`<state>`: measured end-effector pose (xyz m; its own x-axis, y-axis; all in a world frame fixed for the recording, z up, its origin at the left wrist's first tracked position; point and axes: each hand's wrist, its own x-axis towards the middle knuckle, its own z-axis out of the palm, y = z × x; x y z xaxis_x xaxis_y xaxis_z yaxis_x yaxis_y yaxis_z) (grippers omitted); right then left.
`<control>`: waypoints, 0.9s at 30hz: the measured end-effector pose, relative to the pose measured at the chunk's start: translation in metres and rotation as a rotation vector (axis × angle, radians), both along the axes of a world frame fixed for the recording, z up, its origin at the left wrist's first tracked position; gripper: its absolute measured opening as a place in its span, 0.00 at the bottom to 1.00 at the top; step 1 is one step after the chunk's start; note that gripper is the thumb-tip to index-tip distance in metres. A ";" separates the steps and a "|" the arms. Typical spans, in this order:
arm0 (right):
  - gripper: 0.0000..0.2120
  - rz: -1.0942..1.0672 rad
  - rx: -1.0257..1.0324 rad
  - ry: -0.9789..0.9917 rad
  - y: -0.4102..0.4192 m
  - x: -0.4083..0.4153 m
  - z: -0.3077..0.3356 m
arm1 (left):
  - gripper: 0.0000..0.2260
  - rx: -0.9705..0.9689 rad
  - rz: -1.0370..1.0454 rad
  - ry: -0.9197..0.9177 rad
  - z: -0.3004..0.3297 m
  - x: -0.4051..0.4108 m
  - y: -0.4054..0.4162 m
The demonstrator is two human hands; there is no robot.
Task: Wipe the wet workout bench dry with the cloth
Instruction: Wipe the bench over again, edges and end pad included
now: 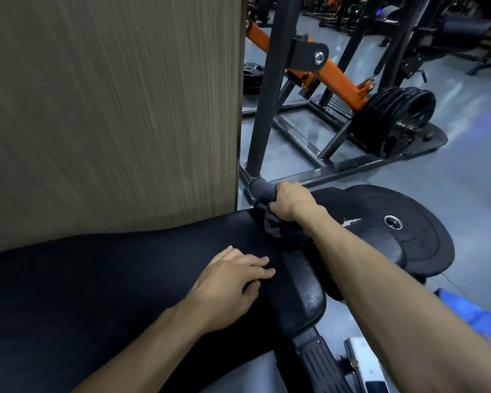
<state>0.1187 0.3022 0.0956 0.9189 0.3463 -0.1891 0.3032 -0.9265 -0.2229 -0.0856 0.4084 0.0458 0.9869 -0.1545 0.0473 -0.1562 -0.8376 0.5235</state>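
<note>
The right hand (pixel 291 201) grips a bunched dark grey cloth (pixel 267 211), fingers curled round it, at the far end of the bench (pixel 111 279). Part of the cloth bulges above the fist and part hangs crumpled below it onto the black pad. The right forearm stretches out across the bench's end pad (pixel 304 293).

The left hand (pixel 230 282) lies on the bench top nearer the camera, palm down, fingers loosely spread and lightly bent, holding nothing. Its fingertips point toward the seam between the long pad and the end pad.

The bench is black and padded, running from the lower left to the cloth. Its end pad shows a shiny, speckled patch near the rounded corner; whether that is water cannot be told.

Behind the bench stands a wood-grain panel (pixel 111 109). Just beyond the right hand, a large black weight plate (pixel 394 231) lies flat beside the bench. Further off, a dark steel frame (pixel 267 95) with an orange arm (pixel 332 75) carries stacked black plates (pixel 400 117) on the grey floor (pixel 465 165). A blue object (pixel 462 310) sits at the lower right.
</note>
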 end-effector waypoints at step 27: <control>0.11 -0.089 0.241 0.013 -0.160 -0.154 0.002 | 0.16 0.190 -0.007 0.122 0.028 0.002 -0.012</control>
